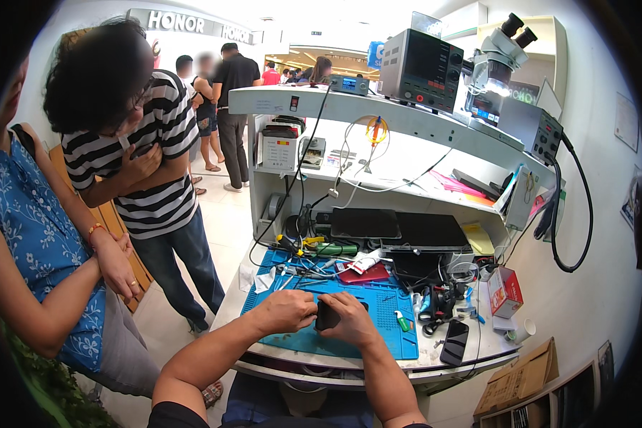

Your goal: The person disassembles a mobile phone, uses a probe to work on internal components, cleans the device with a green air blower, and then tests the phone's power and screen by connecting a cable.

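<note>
My right hand [348,319] is closed on a dark phone [327,317] above the blue work mat [399,342]. My left hand [287,312] is closed at the phone's left side, fingertips curled in; what they pinch is too small to make out. Thin tools [287,282] and tangled cables lie behind my hands, with a red flat item [364,274] and a white packet [367,261]. A small green-and-white bottle [402,321] stands or lies right of my right hand, which I cannot tell. Another black phone [454,344] lies at the desk's right.
Two people [128,171] [43,250] stand close at my left. Dark flat devices [421,232] sit at the desk's back below a cluttered shelf. A microscope [496,64] and boxy instruments [421,68] are on top. A red box [505,292] and cardboard [513,378] are at the right.
</note>
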A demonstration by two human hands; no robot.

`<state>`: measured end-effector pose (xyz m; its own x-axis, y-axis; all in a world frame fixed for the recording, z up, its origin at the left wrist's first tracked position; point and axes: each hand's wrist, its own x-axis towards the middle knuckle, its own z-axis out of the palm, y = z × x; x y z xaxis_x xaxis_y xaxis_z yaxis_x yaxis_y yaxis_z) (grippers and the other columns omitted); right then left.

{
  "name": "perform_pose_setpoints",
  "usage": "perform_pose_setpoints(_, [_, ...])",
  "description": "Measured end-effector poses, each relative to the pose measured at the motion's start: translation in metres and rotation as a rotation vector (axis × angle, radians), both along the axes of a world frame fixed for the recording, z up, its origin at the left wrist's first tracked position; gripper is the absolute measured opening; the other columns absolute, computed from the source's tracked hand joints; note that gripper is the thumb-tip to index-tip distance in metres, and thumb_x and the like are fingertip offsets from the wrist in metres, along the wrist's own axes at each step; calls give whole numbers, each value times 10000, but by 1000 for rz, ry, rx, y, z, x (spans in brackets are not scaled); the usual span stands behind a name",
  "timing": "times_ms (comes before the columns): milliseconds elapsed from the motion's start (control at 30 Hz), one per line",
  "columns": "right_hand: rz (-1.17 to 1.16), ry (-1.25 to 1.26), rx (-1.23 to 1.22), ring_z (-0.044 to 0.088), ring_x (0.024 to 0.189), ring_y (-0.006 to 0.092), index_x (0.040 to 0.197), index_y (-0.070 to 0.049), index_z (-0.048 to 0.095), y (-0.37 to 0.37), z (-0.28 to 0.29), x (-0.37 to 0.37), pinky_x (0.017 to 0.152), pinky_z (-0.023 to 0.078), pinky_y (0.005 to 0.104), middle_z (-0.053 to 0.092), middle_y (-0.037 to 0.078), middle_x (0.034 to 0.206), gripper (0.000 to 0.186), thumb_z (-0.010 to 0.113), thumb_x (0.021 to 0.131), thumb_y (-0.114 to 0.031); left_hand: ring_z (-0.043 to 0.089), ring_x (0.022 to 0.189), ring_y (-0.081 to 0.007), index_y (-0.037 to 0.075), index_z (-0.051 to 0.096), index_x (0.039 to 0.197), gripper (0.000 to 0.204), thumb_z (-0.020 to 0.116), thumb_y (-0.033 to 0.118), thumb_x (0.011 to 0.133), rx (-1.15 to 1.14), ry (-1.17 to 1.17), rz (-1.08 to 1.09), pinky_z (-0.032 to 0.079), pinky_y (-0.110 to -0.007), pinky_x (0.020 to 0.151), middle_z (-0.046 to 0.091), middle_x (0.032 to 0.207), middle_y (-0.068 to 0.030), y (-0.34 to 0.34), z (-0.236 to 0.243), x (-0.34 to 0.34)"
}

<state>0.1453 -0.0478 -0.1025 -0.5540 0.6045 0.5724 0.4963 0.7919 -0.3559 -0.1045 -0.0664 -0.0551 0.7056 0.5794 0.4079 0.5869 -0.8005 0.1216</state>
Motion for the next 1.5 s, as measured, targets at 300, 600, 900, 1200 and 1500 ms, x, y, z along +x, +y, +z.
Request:
perform_pose_setpoints(300, [11,-14,-29,705,1173,354,1414,-34,722,0,0,1,1051,571,453,753,152,1297,897,1000,573,-176,768,911,-321,56,744,912,201,798,245,954,-18,16,40,633,-444,819,722,932,-114,-2,-1,1])
perform_pose_setpoints(600, [4,-7,-32,687,1195,365,1420,-50,724,-2,1,2,1068,563,459,743,152,1329,906,998,564,-157,764,968,-310,64,803,993,196,806,257,958,-16,8,74,631,-432,857,735,982,-108,-5,-4,2])
perform_pose_setpoints(900, [20,-28,-54,681,1207,353,1429,-43,718,-3,3,1,1080,555,458,739,147,1338,902,992,576,-150,762,924,-298,76,806,981,191,820,261,938,17,38,73,631,-425,807,722,949,-91,-5,-7,1])
perform_pose_setpoints(1200, [38,-66,-61,670,1219,346,1436,-39,712,-1,2,0,1102,534,450,729,148,1346,906,988,582,-161,761,880,-315,73,783,904,177,806,249,908,3,48,64,629,-437,784,716,882,-104,-2,-7,3])
perform_pose_setpoints(1500, [37,-78,-71,663,1232,351,1442,-37,707,-2,4,0,1108,532,454,728,147,1354,907,983,586,-156,765,880,-318,102,792,903,167,814,266,880,-32,9,72,630,-449,767,728,892,-92,0,-9,3])
